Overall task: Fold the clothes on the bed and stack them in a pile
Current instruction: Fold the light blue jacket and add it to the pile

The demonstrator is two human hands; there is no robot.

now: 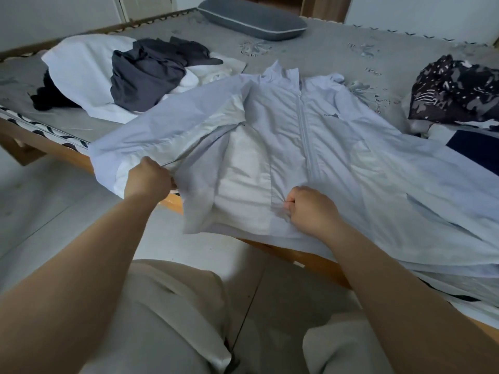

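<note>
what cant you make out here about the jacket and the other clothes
Head view only:
- jacket: right sleeve cut off by the frame's right edge.
- left hand and right hand: fingertips buried in fabric.
- black garment: mostly hidden under the white cloth.
- patterned garment: crumpled, type unclear.

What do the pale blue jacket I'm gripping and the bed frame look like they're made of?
Pale blue jacket: probably thin synthetic windbreaker fabric; fine crinkles, slight sheen, lighter lining showing through. Bed frame: looks like varnished wood; orange-brown and glossy along the edge.
</note>
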